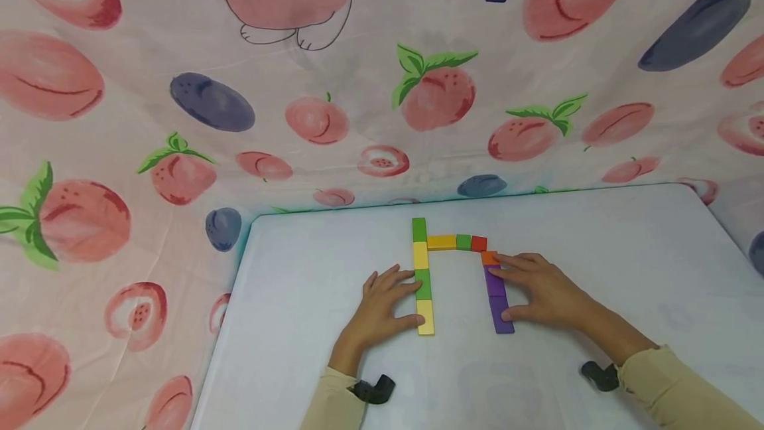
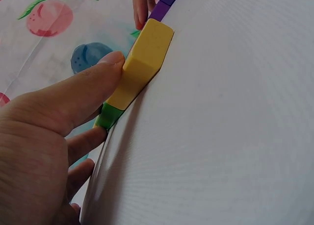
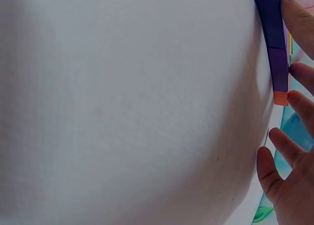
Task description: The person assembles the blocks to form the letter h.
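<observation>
In the head view, a straight column of blocks stands at left: a green block (image 1: 420, 229), a yellow block (image 1: 420, 255), a second green block (image 1: 423, 287) and a pale yellow block (image 1: 426, 327). My left hand (image 1: 379, 307) rests against it, thumb on the pale yellow block and fingertips at the lower green one. A slightly slanted column at right has an orange block (image 1: 488, 259) above two purple blocks (image 1: 495, 284). My right hand (image 1: 552, 290) touches its right side with spread fingers, thumb at the lowest purple block (image 1: 501, 320).
Between the columns' upper parts runs a row with an amber block (image 1: 442, 242), a small green block (image 1: 463, 242) and a red block (image 1: 479, 244). Everything lies on a white table (image 1: 298, 264). Fruit-printed cloth (image 1: 334, 65) hangs behind and at left.
</observation>
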Action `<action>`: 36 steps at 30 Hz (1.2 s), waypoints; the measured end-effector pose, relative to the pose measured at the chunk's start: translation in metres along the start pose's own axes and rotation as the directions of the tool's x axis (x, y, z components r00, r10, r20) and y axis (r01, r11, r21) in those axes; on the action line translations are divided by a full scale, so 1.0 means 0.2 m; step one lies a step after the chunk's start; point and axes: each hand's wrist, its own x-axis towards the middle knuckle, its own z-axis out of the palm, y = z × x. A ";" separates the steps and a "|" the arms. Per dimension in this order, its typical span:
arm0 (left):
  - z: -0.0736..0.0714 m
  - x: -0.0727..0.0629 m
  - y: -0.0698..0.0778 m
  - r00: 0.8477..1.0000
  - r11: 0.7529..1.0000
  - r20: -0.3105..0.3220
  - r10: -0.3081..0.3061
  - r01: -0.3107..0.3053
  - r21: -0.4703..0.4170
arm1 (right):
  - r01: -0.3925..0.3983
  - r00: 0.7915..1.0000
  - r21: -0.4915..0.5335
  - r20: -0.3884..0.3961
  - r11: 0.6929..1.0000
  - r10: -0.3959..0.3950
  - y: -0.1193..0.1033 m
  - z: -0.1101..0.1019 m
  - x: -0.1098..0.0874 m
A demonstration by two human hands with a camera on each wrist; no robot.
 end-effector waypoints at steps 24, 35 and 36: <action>0.00 0.00 0.00 1.000 1.000 0.002 -0.002 0.002 0.013 | 0.004 0.999 0.057 -0.041 0.998 -0.001 0.00 -0.01 -0.01; -0.03 -0.01 0.01 1.000 0.998 0.005 -0.021 0.021 -0.060 | -0.050 0.989 0.093 -0.132 0.994 0.062 -0.04 -0.09 -0.05; -0.03 -0.01 0.00 0.999 0.997 0.006 -0.031 0.032 -0.076 | -0.059 0.986 0.093 -0.149 0.994 0.073 -0.05 -0.11 -0.06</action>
